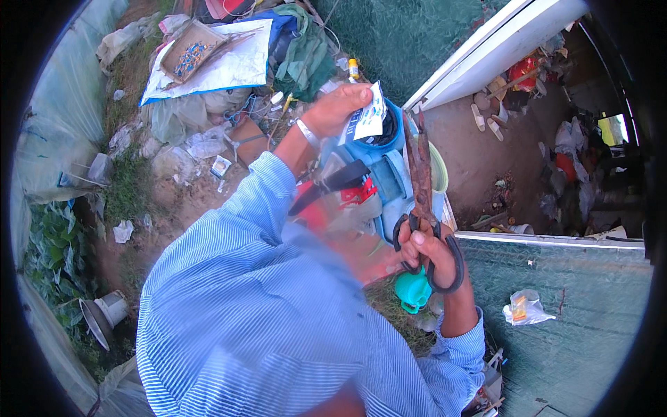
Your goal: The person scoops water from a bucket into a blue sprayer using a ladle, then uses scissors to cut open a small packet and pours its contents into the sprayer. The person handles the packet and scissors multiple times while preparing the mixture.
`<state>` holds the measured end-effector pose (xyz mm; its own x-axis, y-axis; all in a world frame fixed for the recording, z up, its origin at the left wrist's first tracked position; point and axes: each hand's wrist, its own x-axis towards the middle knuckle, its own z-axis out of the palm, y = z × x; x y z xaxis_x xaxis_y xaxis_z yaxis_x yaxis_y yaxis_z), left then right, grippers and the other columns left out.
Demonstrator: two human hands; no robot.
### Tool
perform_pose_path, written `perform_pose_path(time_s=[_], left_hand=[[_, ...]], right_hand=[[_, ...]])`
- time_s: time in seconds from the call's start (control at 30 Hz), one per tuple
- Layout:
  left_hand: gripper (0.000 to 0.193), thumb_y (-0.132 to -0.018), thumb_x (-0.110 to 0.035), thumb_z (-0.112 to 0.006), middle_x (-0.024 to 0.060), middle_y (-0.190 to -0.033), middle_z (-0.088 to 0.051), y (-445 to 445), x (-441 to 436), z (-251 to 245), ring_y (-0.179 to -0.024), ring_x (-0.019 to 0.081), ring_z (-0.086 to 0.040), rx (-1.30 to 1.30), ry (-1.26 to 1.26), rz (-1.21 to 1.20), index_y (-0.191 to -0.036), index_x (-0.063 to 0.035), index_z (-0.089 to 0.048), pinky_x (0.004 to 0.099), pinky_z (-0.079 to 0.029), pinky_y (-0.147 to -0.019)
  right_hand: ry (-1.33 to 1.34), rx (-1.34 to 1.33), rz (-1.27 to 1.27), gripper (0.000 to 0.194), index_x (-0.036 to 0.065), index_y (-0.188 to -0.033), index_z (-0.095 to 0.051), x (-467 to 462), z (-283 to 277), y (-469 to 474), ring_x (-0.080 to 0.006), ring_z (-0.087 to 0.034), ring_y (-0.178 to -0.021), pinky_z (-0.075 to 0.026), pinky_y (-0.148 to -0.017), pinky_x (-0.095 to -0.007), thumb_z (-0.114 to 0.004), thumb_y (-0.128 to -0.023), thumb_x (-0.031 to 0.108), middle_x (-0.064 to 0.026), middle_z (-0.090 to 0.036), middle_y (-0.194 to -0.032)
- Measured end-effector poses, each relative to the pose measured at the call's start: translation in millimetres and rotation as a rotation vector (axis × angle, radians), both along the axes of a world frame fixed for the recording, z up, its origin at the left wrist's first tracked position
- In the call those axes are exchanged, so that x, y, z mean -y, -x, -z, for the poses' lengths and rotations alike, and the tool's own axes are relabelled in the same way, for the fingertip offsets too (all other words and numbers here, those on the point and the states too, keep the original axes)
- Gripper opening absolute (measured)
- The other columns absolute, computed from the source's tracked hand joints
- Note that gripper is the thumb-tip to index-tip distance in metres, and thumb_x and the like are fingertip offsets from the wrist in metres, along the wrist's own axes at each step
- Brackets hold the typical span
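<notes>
My left hand (337, 110) grips a white packet with blue print (369, 117), the thumb across its upper edge. It hangs over the rim of a blue plastic barrel (398, 130). In my right hand (433, 249) is a pair of rusty scissors (420, 177) with black handles, its blades pointing up and almost together. Some of my fingers pass through the handle loops. The blades are to the right of the packet, apart from it. Below the barrel's opening lies a dark curved object (329, 186) beside some red plastic pieces (359, 192).
At upper left, a shallow tray of small colourful pieces (193, 58) rests on a white sheet (250, 57). A white door (484, 57) stands beside the doorway to a cluttered room. A turquoise plastic jug (412, 291) sits near my right forearm. Loose litter (123, 231) dots the ground at left.
</notes>
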<state>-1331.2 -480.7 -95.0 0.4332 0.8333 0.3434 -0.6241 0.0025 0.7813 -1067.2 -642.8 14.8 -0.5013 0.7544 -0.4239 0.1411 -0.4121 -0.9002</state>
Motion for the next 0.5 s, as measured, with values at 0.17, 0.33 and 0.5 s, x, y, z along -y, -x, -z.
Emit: perform_pose_path(time_s=[0.17,0.33,0.5], left_hand=[[0.044,-0.094,-0.046,-0.059,0.0103,-0.078,-0.059,-3,-2,4,-0.074,0.0193,-0.056,-0.05,-0.04,0.021,-0.087,-0.0018,-0.06,0.0344,-0.047,-0.068],[0.044,-0.094,-0.045,-0.059,0.0098,-0.079,-0.059,-2,-4,5,-0.074,0.0194,-0.056,-0.044,-0.043,0.058,-0.086,-0.0018,-0.06,0.0339,-0.047,-0.068],[0.043,-0.094,-0.044,-0.06,0.0092,-0.08,-0.06,-2,0,-4,-0.073,0.0186,-0.056,-0.084,-0.049,0.006,-0.085,-0.0011,-0.061,0.0329,-0.048,-0.068]], right_hand=[[-0.024,0.007,-0.091,0.028,0.004,-0.088,-0.055,3,-2,-7,-0.0068,-0.046,-0.063,-0.035,-0.058,-0.0228,-0.055,-0.09,0.032,0.0024,-0.048,-0.07],[-0.02,0.025,-0.096,0.027,0.003,-0.09,-0.054,6,-3,-7,-0.0078,-0.049,-0.064,-0.036,-0.059,-0.0231,-0.055,-0.09,0.03,0.0012,-0.049,-0.071],[0.024,-0.013,-0.102,0.026,0.003,-0.09,-0.054,4,0,-11,-0.0082,-0.049,-0.063,-0.036,-0.058,-0.0234,-0.055,-0.089,0.029,0.0007,-0.049,-0.071]])
